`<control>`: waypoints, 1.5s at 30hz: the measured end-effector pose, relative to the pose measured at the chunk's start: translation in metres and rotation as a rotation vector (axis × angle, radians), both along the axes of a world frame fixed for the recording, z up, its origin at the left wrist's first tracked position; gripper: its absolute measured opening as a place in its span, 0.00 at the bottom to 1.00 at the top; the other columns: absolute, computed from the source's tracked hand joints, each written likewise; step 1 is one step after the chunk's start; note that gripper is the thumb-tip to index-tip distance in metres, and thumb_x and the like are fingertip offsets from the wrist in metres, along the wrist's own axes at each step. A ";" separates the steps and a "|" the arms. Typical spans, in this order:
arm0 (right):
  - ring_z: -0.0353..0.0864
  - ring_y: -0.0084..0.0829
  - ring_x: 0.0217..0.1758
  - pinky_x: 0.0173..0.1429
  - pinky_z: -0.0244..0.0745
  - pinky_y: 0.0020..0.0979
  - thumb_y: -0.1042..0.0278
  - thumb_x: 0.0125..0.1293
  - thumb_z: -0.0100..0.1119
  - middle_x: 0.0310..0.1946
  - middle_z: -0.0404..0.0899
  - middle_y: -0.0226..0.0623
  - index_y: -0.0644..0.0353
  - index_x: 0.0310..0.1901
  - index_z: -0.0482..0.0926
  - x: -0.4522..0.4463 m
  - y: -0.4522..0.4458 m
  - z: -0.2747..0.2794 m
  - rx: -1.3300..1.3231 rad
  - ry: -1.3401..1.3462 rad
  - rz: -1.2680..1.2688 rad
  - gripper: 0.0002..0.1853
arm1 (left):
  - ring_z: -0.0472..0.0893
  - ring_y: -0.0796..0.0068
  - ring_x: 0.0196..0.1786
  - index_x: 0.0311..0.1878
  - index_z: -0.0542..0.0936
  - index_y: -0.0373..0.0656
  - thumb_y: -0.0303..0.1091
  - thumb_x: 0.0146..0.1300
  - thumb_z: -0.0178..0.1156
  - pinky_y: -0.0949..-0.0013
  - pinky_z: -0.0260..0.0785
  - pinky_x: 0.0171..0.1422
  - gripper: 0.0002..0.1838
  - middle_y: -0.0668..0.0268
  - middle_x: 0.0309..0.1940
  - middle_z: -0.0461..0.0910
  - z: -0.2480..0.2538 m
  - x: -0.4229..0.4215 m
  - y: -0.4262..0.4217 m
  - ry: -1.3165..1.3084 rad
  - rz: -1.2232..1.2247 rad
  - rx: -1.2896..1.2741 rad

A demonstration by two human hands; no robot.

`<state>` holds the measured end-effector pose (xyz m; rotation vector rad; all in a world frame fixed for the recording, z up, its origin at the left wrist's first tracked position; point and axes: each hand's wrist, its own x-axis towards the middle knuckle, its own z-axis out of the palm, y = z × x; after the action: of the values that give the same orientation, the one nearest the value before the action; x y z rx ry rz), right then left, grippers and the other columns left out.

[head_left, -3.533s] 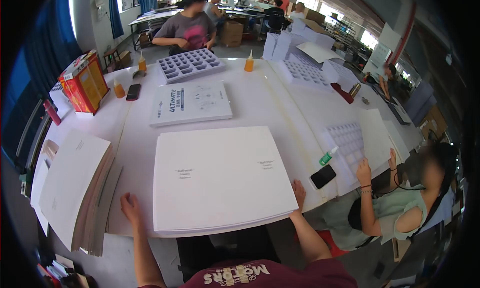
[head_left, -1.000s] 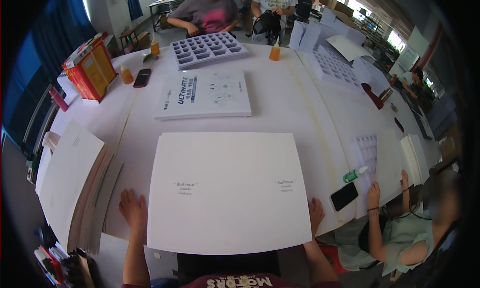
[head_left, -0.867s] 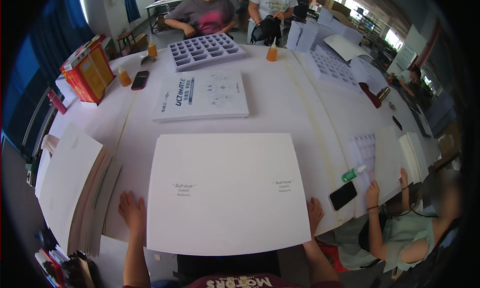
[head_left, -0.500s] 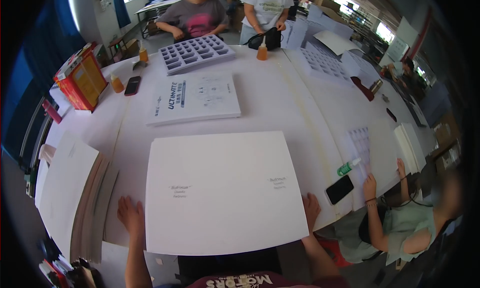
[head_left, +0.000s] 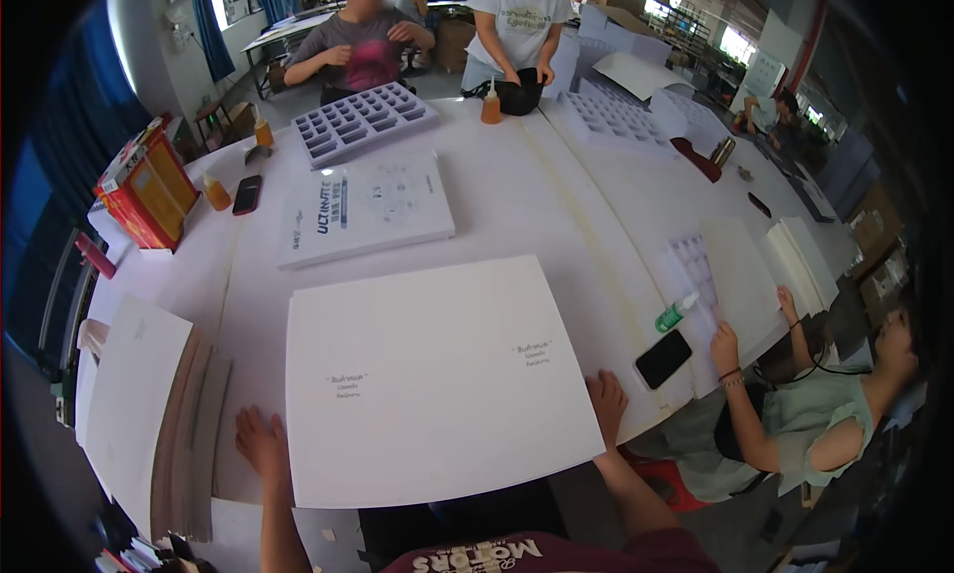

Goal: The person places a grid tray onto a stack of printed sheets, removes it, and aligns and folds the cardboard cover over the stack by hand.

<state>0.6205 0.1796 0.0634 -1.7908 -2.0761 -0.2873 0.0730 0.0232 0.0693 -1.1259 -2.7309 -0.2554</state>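
Observation:
A large white printed sheet or board (head_left: 437,414), with two small blocks of dark lettering, lies in front of me at the table's near edge. Beside its left edge my left hand (head_left: 262,444) rests on the tabletop, fingers spread and nothing in them. At the right edge is my right hand (head_left: 607,406), its fingers stretched forward on the table; part of its palm is hidden by the sheet. Left of my left hand stands a thick stack of white sheets (head_left: 134,404). A black phone (head_left: 663,359) lies just beyond my right hand.
Ahead lies a white printed box (head_left: 368,210), with a compartment tray (head_left: 366,124) behind it. Orange glue bottles (head_left: 491,104) and a green-labelled bottle (head_left: 676,313) stand or lie around. A co-worker's hands (head_left: 727,346) hold a sheet at right. Two people stand or sit across the table.
My view has shifted slightly. My hands stay beside the sheet. The co-worker at right now has a pale sheet beside the small tray, and the person across at left has raised their hands.

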 end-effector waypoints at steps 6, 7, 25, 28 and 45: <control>0.63 0.50 0.70 0.69 0.57 0.51 0.57 0.65 0.55 0.62 0.68 0.49 0.60 0.57 0.70 0.001 -0.002 -0.002 0.027 0.000 0.010 0.23 | 0.60 0.50 0.74 0.66 0.68 0.37 0.46 0.70 0.55 0.44 0.51 0.74 0.28 0.47 0.69 0.65 -0.005 -0.001 -0.002 0.019 -0.004 0.022; 0.63 0.50 0.70 0.69 0.57 0.51 0.57 0.65 0.55 0.62 0.68 0.48 0.60 0.57 0.70 0.001 -0.001 -0.002 0.028 0.000 0.008 0.23 | 0.60 0.50 0.74 0.66 0.68 0.37 0.46 0.70 0.55 0.44 0.51 0.74 0.28 0.47 0.68 0.66 -0.005 -0.001 -0.001 0.023 -0.009 0.030; 0.64 0.49 0.69 0.69 0.57 0.51 0.59 0.64 0.55 0.62 0.68 0.47 0.59 0.56 0.71 0.004 0.001 -0.010 0.055 0.041 0.011 0.21 | 0.60 0.51 0.75 0.65 0.68 0.38 0.47 0.71 0.53 0.45 0.50 0.75 0.27 0.48 0.69 0.66 0.002 0.003 0.000 0.001 0.005 0.032; 0.64 0.49 0.70 0.69 0.57 0.51 0.59 0.64 0.55 0.62 0.68 0.48 0.59 0.56 0.71 0.004 0.001 -0.010 0.034 0.031 0.018 0.21 | 0.60 0.52 0.75 0.65 0.69 0.38 0.47 0.71 0.53 0.45 0.51 0.75 0.27 0.48 0.68 0.66 -0.001 0.003 -0.006 -0.015 0.013 0.004; 0.65 0.47 0.69 0.68 0.58 0.48 0.61 0.64 0.55 0.60 0.69 0.46 0.57 0.55 0.71 0.004 0.000 -0.009 0.073 0.051 -0.004 0.19 | 0.59 0.51 0.75 0.66 0.69 0.37 0.48 0.71 0.52 0.45 0.50 0.76 0.28 0.48 0.70 0.65 0.005 0.006 0.001 -0.016 0.008 0.024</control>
<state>0.6244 0.1797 0.0545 -1.7416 -2.0014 -0.3115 0.0792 0.0243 0.0747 -1.1118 -2.7378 -0.2967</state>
